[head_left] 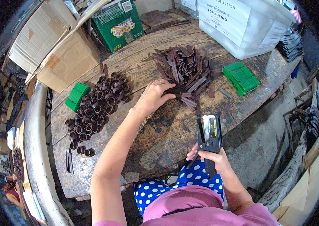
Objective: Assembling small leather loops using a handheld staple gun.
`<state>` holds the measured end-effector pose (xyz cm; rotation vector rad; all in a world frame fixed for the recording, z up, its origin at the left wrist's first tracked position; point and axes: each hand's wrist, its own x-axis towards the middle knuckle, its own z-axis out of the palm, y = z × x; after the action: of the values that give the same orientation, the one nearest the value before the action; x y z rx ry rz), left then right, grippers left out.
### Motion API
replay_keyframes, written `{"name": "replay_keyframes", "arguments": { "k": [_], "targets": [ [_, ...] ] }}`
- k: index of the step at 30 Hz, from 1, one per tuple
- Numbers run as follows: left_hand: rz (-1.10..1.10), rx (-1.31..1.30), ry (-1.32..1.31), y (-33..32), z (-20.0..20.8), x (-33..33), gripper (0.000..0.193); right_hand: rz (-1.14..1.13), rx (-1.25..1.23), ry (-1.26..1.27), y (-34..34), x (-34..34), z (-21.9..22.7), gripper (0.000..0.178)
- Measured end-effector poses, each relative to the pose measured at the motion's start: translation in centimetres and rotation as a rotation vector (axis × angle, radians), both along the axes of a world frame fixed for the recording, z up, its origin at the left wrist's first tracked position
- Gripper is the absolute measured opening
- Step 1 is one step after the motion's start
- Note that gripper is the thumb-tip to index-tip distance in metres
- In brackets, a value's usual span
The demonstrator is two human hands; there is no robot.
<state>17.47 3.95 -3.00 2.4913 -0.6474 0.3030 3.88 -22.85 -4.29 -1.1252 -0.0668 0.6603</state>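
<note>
My left hand (154, 96) reaches to the near left edge of a heap of dark brown strips (186, 69), which look like leather. Its thumb and fingers are apart, with fingertips touching the strips. Wrapped around the handles of a black plier stapler (209, 137), my right hand (214, 158) holds it upright above the table's near edge, over my lap. The stapler's jaw end points away from me, toward the heap. Left of my left forearm lies a pile of small dark brown rings (97, 101), bent from similar strips.
The worn wooden table (159, 147) also bears two small green boxes (240, 78) (77, 96), a thin grey stick (226, 93) and several dark sticks (69, 161). Behind stand a cardboard box (69, 60), a larger green carton (116, 24) and a translucent plastic bin (238, 30).
</note>
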Motion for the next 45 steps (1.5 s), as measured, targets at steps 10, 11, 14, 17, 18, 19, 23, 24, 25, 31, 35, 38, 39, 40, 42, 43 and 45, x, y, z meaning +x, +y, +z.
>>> {"name": "replay_keyframes", "arguments": {
  "k": [10, 11, 14, 17, 18, 19, 23, 24, 25, 31, 35, 38, 39, 40, 42, 43, 45],
  "targets": [
    [0.194, 0.274, -0.263, 6.5, -1.1, -1.7, 0.04, 0.018, -0.003, 0.019, 0.3, 0.1, 0.0, 0.025],
    [0.214, 0.297, -0.262, 7.2, -1.3, -2.0, 0.039, 0.011, -0.005, 0.022, 0.1, 0.0, 0.0, 0.025],
    [0.223, 0.292, -0.301, 8.2, -1.2, -2.9, 0.039, -0.017, -0.014, 0.02, -0.1, 0.0, 0.3, 0.024],
    [0.242, 0.371, -0.386, 8.8, -1.6, -3.5, 0.033, -0.01, -0.008, 0.045, -0.3, 0.0, 0.0, 0.025],
    [0.238, 0.351, -0.382, 8.7, -1.3, -3.5, 0.031, -0.005, -0.003, 0.044, -0.2, 0.0, 0.2, 0.025],
    [0.239, 0.355, -0.384, 8.5, -1.1, -3.5, 0.031, -0.01, 0.005, 0.05, -0.3, 0.0, 0.5, 0.025],
    [0.284, 0.255, -0.353, 9.0, -1.1, -2.6, 0.029, -0.008, 0.002, 0.055, -0.1, 0.1, 0.1, 0.026],
    [0.295, 0.242, -0.4, 9.0, -1.0, -2.1, 0.03, -0.007, 0.02, 0.053, -0.1, 0.1, 0.0, 0.026],
    [0.315, 0.274, -0.396, 9.0, -1.0, -1.8, 0.03, -0.008, 0.003, 0.044, -0.1, 0.0, 0.0, 0.025],
    [0.103, 0.159, -0.419, 4.3, -0.7, 0.1, 0.023, 0.007, -0.019, 0.004, -0.2, 0.2, 0.0, 0.025],
    [0.088, 0.176, -0.318, 2.4, -1.4, 0.7, 0.025, -0.012, -0.063, 0.045, 0.1, 0.2, 0.1, 0.029],
    [0.082, 0.186, -0.26, 2.7, -1.0, 0.4, 0.022, -0.021, -0.059, 0.042, 0.2, -0.1, 0.4, 0.029],
    [0.127, 0.156, -0.18, 2.8, -0.5, 0.1, 0.021, -0.025, -0.061, 0.042, 0.2, -0.2, 0.6, 0.029],
    [0.174, 0.128, -0.099, 2.8, -0.1, -0.2, 0.021, -0.038, -0.053, 0.062, 0.3, -0.3, 0.8, 0.029],
    [0.237, 0.091, -0.177, 2.3, 0.4, -2.2, 0.02, -0.051, -0.046, 0.079, 0.2, -0.4, 1.4, 0.029],
    [0.329, -0.091, -0.042, 1.9, 0.9, -3.3, 0.018, -0.036, 0.069, 0.16, 0.0, -0.3, 1.7, 0.028],
    [0.489, -0.6, 0.499, 0.0, 3.7, -6.2, 0.015, -0.034, 0.153, 0.193, -0.1, 0.2, 2.9, 0.029]
  ]
}}
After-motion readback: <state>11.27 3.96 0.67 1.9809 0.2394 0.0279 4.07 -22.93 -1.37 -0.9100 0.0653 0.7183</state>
